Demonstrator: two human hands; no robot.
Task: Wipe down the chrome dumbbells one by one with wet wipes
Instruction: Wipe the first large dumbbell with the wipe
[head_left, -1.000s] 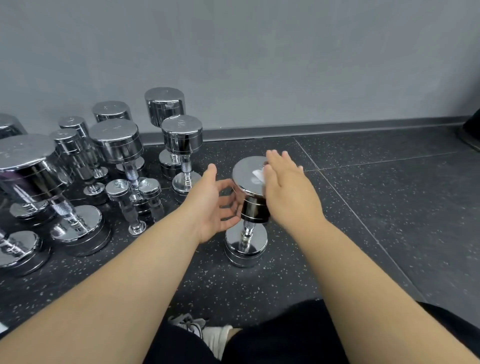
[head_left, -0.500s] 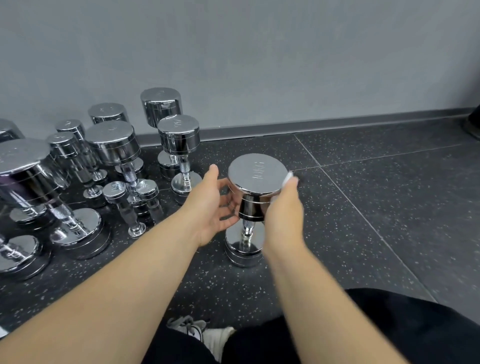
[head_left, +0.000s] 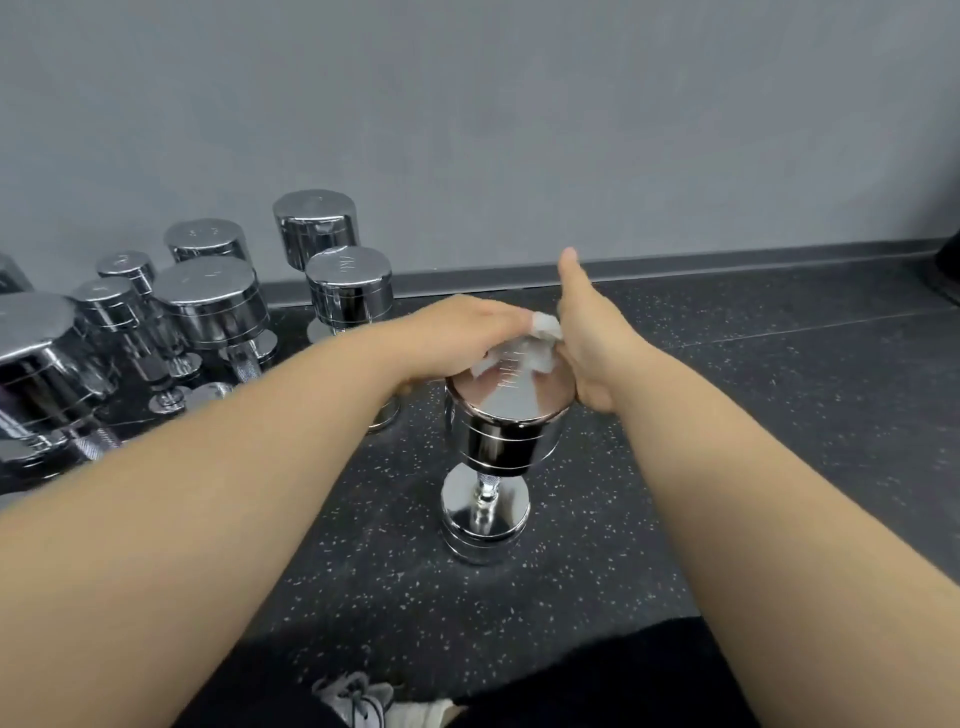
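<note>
A chrome dumbbell stands on end on the dark floor in front of me. A crumpled white wet wipe lies on the far part of its top face. My left hand reaches over that top face, and its curled fingertips hold the wipe. My right hand is against the head's right rim, touching the wipe, with its thumb pointing straight up. The dumbbell head hides the right hand's fingers.
Several more chrome dumbbells of different sizes stand on end in a cluster at the left, near the grey wall and its skirting. Speckled black rubber floor stretches to the right. My dark trousers and a shoe show at the bottom.
My left hand moved from the left side of the dumbbell head up over its top onto the wipe. My right hand shifted to the right rim and turned thumb up.
</note>
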